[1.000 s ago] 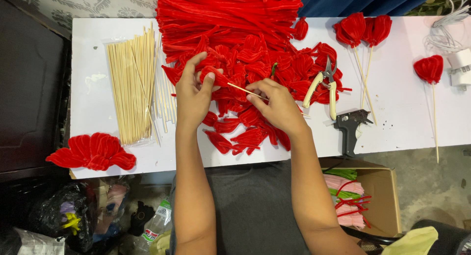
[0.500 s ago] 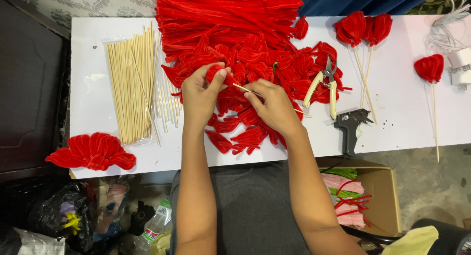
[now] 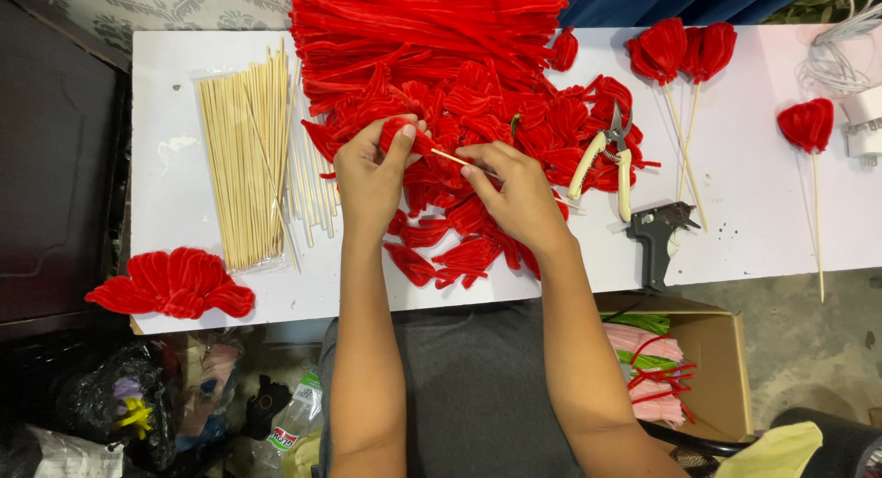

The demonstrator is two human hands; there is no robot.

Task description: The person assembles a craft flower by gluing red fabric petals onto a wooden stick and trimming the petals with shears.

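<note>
Wooden skewers [image 3: 246,156] lie bagged on our table [image 3: 175,92] at left, red petal pieces [image 3: 459,92] heaped mid-table, pruning shears [image 3: 606,156] and glue gun [image 3: 660,239] at right. Our left hand [image 3: 367,179] pinches a red petal [image 3: 404,133]; our right hand [image 3: 519,193] fingers close on a thin stick [image 3: 450,158] touching it.

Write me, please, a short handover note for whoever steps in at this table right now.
Left hand: pinches a folded red petal.
Right hand: holds a thin wooden stick, its tip at that petal.
On the white table: loose petals under the hands, a packet of sticks to the left, snips and a glue gun to the right.
Done: three flowers on sticks at the right.
Left: this petal is not yet fixed to its stick; many petals remain loose.
</note>
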